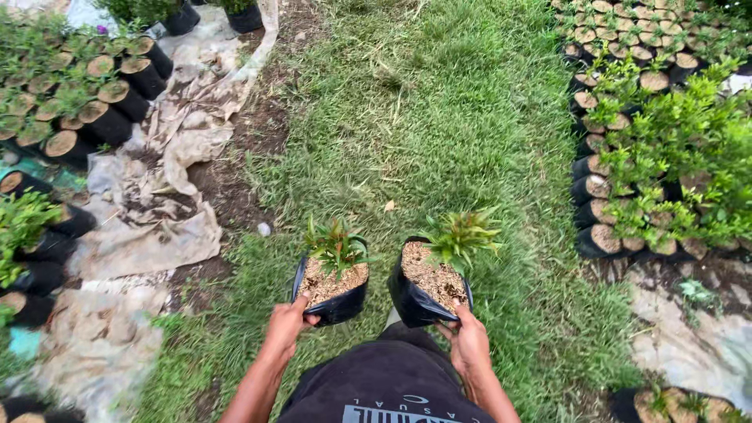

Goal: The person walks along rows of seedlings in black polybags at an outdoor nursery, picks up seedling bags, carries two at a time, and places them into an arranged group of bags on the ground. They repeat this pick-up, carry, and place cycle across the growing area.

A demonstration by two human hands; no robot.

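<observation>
My left hand grips the near rim of a black plastic nursery bag filled with brown husk soil, from which a small green seedling rises. My right hand holds a second black nursery bag by its near edge; it tilts slightly left and carries a light green seedling. Both bags hang in front of my waist, above a grass strip. My dark shirt shows at the bottom centre.
Rows of black bags with seedlings stand on the left, beside crumpled grey sheeting on bare soil. On the right are more filled bags and leafy green shrubs. The grass path runs ahead between them.
</observation>
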